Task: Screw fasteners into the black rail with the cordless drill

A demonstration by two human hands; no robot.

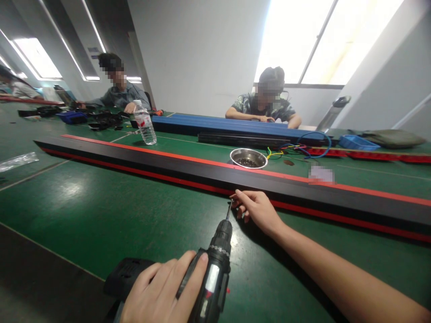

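Observation:
A black cordless drill (215, 264) lies on its side in the grip of my left hand (164, 287), its bit pointing away from me toward the long black bar with red edges (188, 172). My right hand (257, 211) reaches in from the right, thumb and index finger pinched at the tip of the drill bit (230, 210). Whatever is between those fingertips is too small to make out. The fingertips are close to the bar's near red edge. Beyond the bar stands a metal bowl (232, 158) with many small dark pieces in it.
A water bottle (144, 123) stands behind the bar. Blue bars (215, 122), coloured wires (296, 147), a blue tray (358, 142) and red bins (373, 155) line the far side. Two people (266, 101) sit across the green table (84, 215); another is far left. A plastic bag (18, 161) lies left.

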